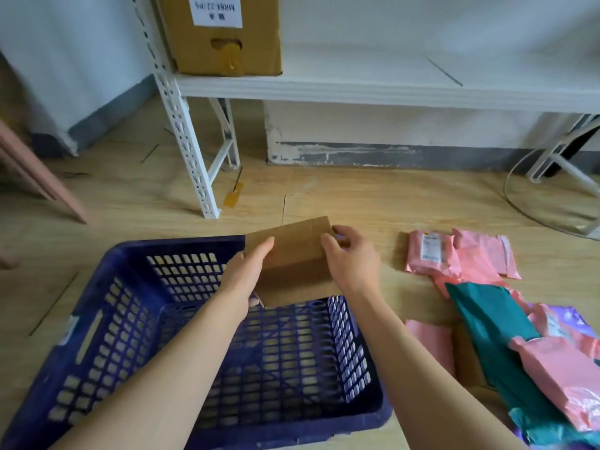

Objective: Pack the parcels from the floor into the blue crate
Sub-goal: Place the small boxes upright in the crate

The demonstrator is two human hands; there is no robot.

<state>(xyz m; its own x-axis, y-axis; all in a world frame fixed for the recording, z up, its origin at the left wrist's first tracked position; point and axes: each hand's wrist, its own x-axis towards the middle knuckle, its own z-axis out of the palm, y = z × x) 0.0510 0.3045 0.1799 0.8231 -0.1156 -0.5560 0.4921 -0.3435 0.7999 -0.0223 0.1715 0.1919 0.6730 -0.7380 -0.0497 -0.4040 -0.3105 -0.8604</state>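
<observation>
Gripping a flat brown cardboard parcel (292, 261) by its sides, the left hand (246, 274) and right hand (352, 259) hold it over the far corner of the dark blue slotted plastic crate (107, 319), whose bottom shows bare. Pink, teal and purple plastic mailers (487, 287) lie on the wooden floor (389, 206) to its right, below a white metal shelf (357, 89).

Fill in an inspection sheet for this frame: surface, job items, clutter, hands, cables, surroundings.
Surface: wooden floor, bare patches visible.
Job's things: blue crate with nothing seen inside; brown cardboard parcel held above its far right corner; pink parcels and teal parcel piled to the right.
Clutter: yellow tag by the shelf leg.
Hands: left hand and right hand both grip the parcel.
Cables: white cable looping on the floor.
Surroundings: white shelf, cardboard box on it.
</observation>
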